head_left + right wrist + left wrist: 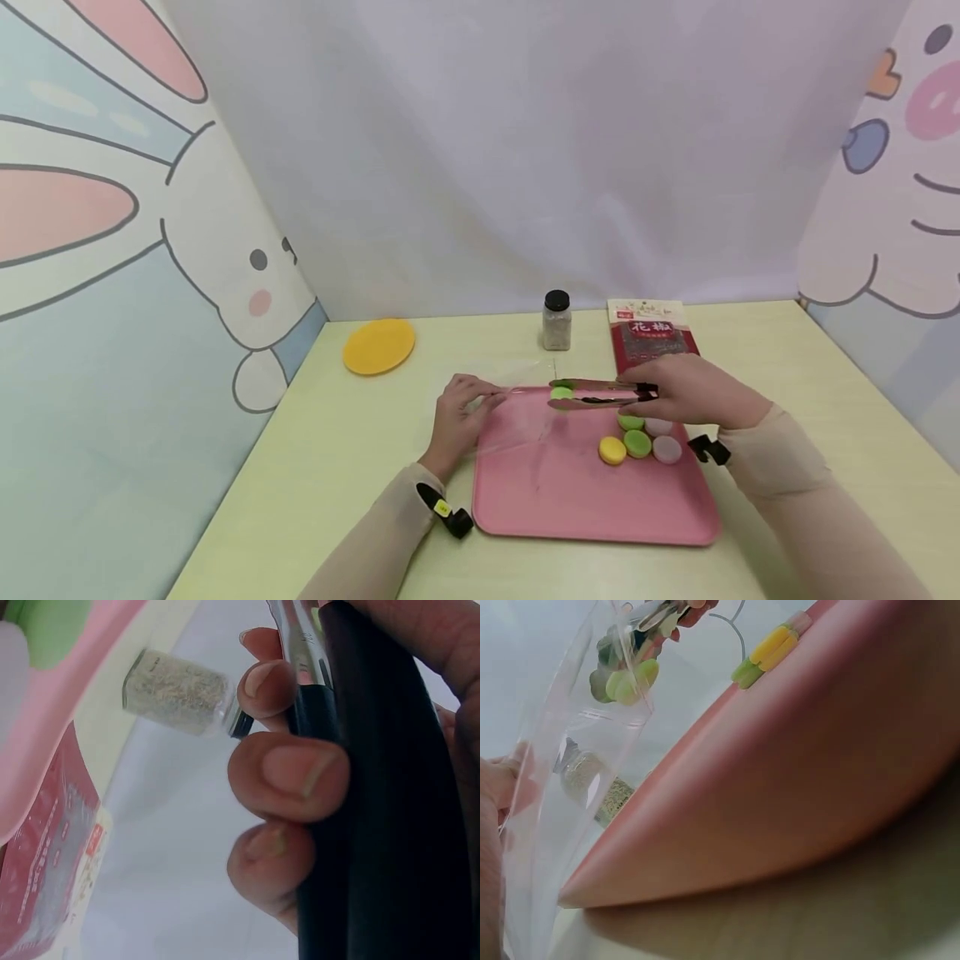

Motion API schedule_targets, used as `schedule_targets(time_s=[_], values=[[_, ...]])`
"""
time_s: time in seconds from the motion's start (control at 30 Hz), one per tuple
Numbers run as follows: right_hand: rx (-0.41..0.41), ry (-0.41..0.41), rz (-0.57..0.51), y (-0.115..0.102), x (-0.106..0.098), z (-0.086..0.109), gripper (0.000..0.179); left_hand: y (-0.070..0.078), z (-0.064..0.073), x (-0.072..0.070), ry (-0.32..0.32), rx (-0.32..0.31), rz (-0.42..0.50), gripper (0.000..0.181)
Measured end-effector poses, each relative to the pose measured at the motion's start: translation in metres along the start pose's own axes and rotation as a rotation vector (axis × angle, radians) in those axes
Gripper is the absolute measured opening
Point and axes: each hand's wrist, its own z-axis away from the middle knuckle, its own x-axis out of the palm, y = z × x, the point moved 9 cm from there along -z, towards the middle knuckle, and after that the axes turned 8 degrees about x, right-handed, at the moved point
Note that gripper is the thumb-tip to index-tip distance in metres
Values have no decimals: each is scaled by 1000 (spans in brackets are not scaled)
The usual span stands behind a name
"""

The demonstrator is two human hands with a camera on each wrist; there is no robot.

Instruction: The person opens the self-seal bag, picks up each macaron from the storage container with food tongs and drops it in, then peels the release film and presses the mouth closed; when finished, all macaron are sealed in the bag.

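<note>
From where I'm standing, the right hand [693, 392], right of centre in the frame, is curling its fingers closely round the black handles of the metal tongs [592, 403]. Between the tongs' tips, just above the frame's middle height, a green disc [561, 392] is hanging over the far edge of the pink tray [555, 500]. The left hand [459, 421], left of centre, is pinching a thin clear bag [544, 817] between fingers and thumb.

That small disc is sitting right at the tips, so I'm guessing a little too much squeeze could be shooting it out, and too little could be letting it slip onto the tray or the worktop [300, 500]. The bag is worrying me more: it is looking limp, and with one hand holding it, its film could be sagging inward and catching the tongs. In the left wrist view the disc is showing through the plastic, but I can't tell whether it is lying inside or behind. A knock from the tongs could also be scattering the loose discs [637, 443], which are crowding together at the tray's right side.
</note>
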Motion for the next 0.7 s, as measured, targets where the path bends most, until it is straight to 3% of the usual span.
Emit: schedule_targets(time_s=[0.27,0.57,0.7], values=[[-1,-23,-22,-11,8,-21,37,2,-1,-2,12,14,2,9],[-65,-134,-56,-45,49,-64,29,16,-2,-12,91,132,19,16],[-102,-142,-51,-57,60,-74,31,17,-1,-15,136,146,23,17]])
